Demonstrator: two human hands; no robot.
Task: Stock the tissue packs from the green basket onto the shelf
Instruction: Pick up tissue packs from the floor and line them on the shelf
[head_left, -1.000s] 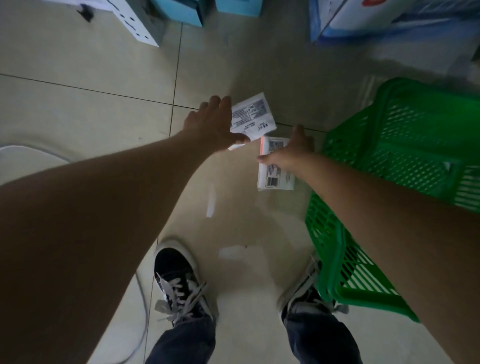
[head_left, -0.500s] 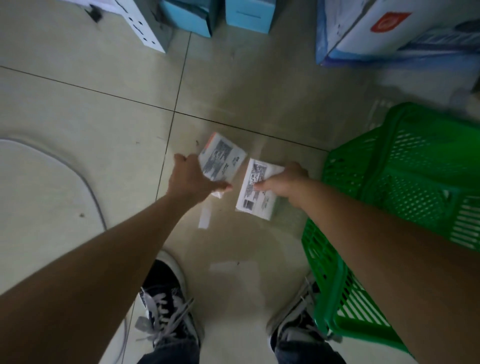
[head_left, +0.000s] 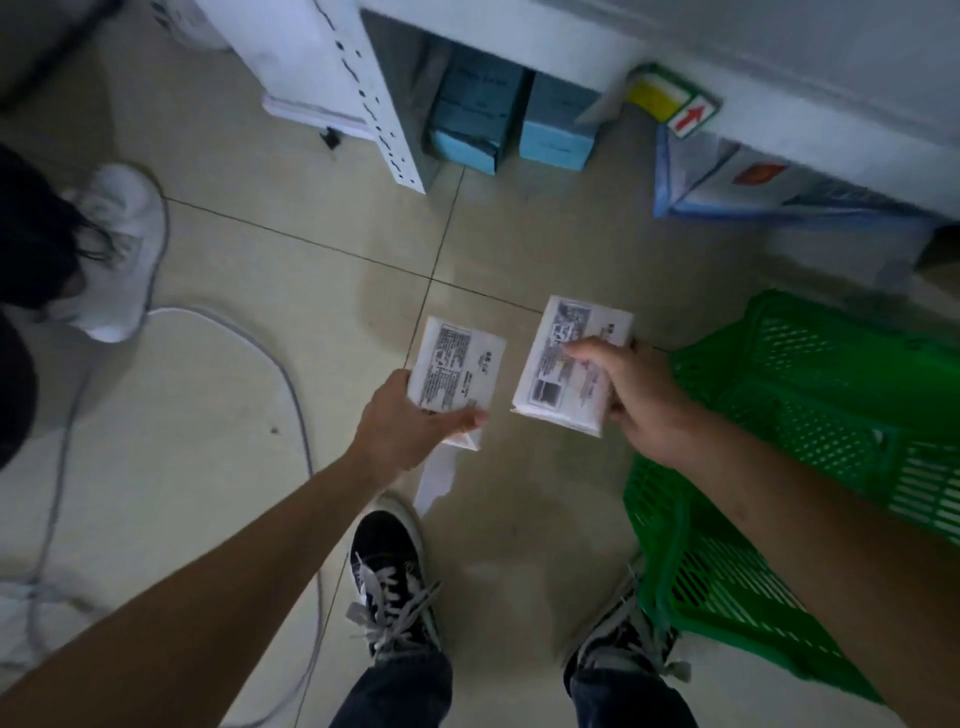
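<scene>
holding one tissue pack (head_left: 457, 371) in the left hand (head_left: 400, 431), thumb clamped across its lower edge, fingers underneath and out of sight. gripping a second tissue pack (head_left: 569, 364) in the right hand (head_left: 644, 400), thumb pressed on the printed face, fingers curled round its right side. both packs white, label side up, held side by side but apart, above the tiled floor (head_left: 260, 415). green basket (head_left: 810, 415) just right of the right hand, partly under the right forearm; contents not discernible. white shelf (head_left: 779, 73) at top of view, perforated upright (head_left: 374, 98) to its left, blue boxes (head_left: 514, 119) beneath it, price tag with red arrow (head_left: 680, 106) on its edge. black laced sneakers (head_left: 395, 587) below. white shoe (head_left: 117, 249) of another person at far left. grey cable (head_left: 291, 415) looping over floor.
</scene>
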